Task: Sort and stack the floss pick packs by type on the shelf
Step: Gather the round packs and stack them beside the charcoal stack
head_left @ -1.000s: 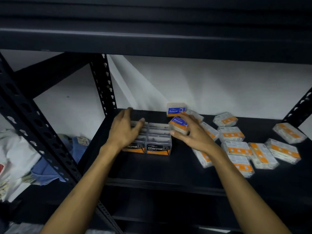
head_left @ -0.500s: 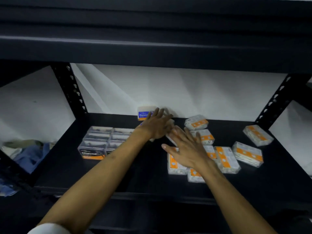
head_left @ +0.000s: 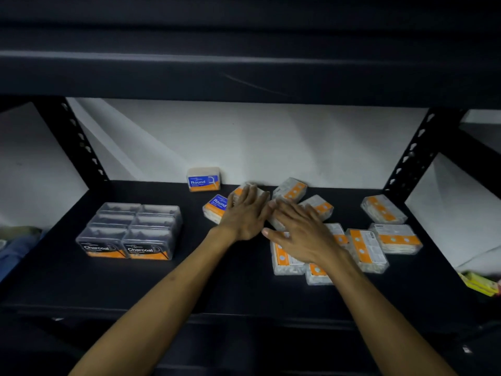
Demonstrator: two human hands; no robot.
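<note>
On the black shelf [head_left: 189, 283] the Charcoal packs [head_left: 130, 230] stand in a neat block at the left. One blue-labelled Round pack [head_left: 204, 179] stands upright against the back wall. A second Round pack [head_left: 215, 207] lies tilted beside my left hand [head_left: 245, 213], whose fingers rest flat on top of a white and orange pack [head_left: 238, 190]. My right hand [head_left: 298, 233] lies spread, palm down, over several white and orange packs [head_left: 366, 249] scattered at the middle right. Neither hand visibly grips a pack.
Perforated black uprights [head_left: 414, 156] stand at the back corners and a dark shelf beam [head_left: 244, 66] hangs low overhead. A white wall closes the back. Blue cloth [head_left: 13, 248] lies outside at the left. Yellow packaging [head_left: 479, 283] sits at the right edge.
My left hand left the Charcoal block and crossed right to the loose packs. My right hand set down the Round pack it held and spread over the orange packs. The view shifted right.
</note>
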